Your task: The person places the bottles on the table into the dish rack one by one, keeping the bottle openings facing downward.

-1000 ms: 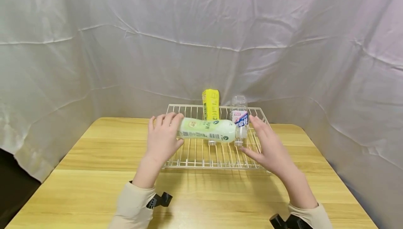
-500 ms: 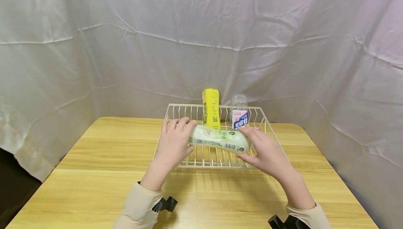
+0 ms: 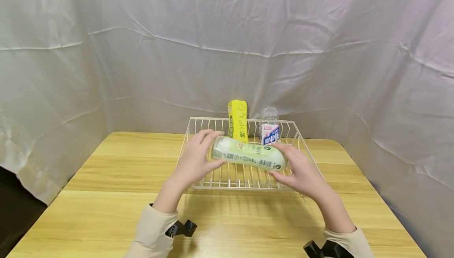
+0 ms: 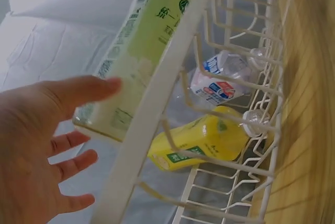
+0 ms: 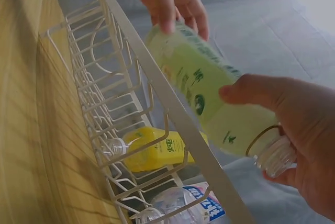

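A pale green drink bottle (image 3: 248, 153) lies sideways above a white wire rack (image 3: 244, 188), its capped end to the right. My right hand (image 3: 301, 171) grips it near the neck, thumb across the label side in the right wrist view. At the base end, my left hand (image 3: 196, 157) stands round the bottle with thumb and fingers spread; in the left wrist view its thumb overlaps the bottle and several fingers (image 4: 73, 166) show apart. Two bottles lie in the rack: a yellow one (image 3: 237, 120) and a clear one (image 3: 270, 131) with a blue, white and pink label.
The rack stands towards the back of a wooden table (image 3: 117, 195). Grey-white cloth (image 3: 227, 60) hangs behind the table and along both sides. The rack's wire dividers (image 5: 120, 93) rise between the bottle slots.
The green bottle has moved right and slightly towards me, tilting down at its capped end. My right hand has taken hold of that end. My left-hand fingers have spread at the base.
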`<state>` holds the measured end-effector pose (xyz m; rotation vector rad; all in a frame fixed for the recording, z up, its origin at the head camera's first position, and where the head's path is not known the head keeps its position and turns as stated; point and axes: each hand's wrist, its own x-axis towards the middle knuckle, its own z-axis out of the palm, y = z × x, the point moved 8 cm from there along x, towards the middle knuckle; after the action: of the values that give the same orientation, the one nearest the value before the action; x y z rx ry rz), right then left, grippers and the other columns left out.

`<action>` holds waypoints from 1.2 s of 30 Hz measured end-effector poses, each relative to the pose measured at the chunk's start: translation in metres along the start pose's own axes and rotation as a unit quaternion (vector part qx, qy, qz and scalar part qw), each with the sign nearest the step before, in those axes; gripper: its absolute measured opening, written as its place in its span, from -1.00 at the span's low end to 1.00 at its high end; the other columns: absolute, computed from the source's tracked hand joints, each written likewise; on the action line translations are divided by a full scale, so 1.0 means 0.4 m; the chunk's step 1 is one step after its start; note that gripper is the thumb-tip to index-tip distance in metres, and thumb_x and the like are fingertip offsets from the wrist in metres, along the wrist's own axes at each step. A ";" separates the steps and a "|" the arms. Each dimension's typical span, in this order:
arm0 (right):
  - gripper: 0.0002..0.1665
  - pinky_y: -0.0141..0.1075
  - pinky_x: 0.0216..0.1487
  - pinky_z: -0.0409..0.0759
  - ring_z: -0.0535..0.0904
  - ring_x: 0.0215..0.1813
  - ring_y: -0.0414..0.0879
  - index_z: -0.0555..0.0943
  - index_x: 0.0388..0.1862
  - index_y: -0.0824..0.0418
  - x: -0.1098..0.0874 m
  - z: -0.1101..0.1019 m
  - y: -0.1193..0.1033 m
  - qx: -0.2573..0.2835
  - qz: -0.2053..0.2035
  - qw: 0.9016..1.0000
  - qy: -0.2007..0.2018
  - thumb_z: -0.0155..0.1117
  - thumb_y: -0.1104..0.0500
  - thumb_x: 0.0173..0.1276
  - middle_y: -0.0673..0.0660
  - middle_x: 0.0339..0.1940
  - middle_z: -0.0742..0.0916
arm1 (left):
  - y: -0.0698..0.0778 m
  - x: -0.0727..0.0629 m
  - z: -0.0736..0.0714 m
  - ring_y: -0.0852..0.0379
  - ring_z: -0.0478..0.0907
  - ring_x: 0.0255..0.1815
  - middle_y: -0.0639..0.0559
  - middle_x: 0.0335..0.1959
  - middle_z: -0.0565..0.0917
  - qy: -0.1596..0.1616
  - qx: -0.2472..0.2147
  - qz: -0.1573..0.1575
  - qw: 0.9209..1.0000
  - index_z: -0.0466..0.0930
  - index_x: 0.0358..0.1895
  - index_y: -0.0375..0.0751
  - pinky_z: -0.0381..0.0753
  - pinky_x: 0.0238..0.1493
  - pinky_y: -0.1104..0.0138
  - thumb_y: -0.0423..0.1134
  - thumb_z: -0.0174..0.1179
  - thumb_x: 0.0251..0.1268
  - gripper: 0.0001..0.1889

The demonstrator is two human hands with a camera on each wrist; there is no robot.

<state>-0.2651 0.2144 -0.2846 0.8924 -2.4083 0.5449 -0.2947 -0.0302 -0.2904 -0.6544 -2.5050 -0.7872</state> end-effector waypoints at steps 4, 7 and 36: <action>-0.11 -0.29 -0.17 0.61 0.56 -0.01 -0.09 0.45 0.27 0.27 -0.002 -0.011 0.002 0.027 -0.006 0.999 0.025 0.58 0.15 -0.10 0.19 0.11 0.65 | -0.021 0.002 -0.006 -0.02 0.31 0.37 0.00 0.34 0.40 -0.007 -0.103 -0.034 0.994 0.28 0.42 0.10 0.31 0.39 -0.04 0.15 0.41 0.03 -0.16; -0.12 -0.36 -0.15 0.59 0.56 -0.02 -0.13 0.47 0.27 0.24 -0.003 -0.016 0.003 0.041 -0.003 0.999 0.035 0.58 0.16 -0.10 0.17 0.09 0.66 | -0.033 0.002 -0.005 0.01 0.30 0.37 0.03 0.35 0.41 -0.016 -0.150 -0.051 0.987 0.24 0.44 0.13 0.31 0.39 -0.06 0.19 0.38 0.05 -0.15; -0.17 0.13 0.31 0.40 0.44 0.35 0.14 0.38 0.39 0.18 0.002 0.002 0.005 0.073 0.054 0.996 -0.016 0.47 0.14 0.14 0.17 0.33 0.55 | -0.068 0.003 -0.026 0.08 0.46 0.11 0.06 0.03 0.56 -0.006 -0.249 -0.081 0.965 0.39 0.28 0.00 0.37 0.27 -0.06 0.03 0.37 0.12 -0.36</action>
<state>-0.2673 0.2149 -0.2853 0.8400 -2.4827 0.7613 -0.3079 -0.0563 -0.2932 -0.6133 -2.3990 -1.5053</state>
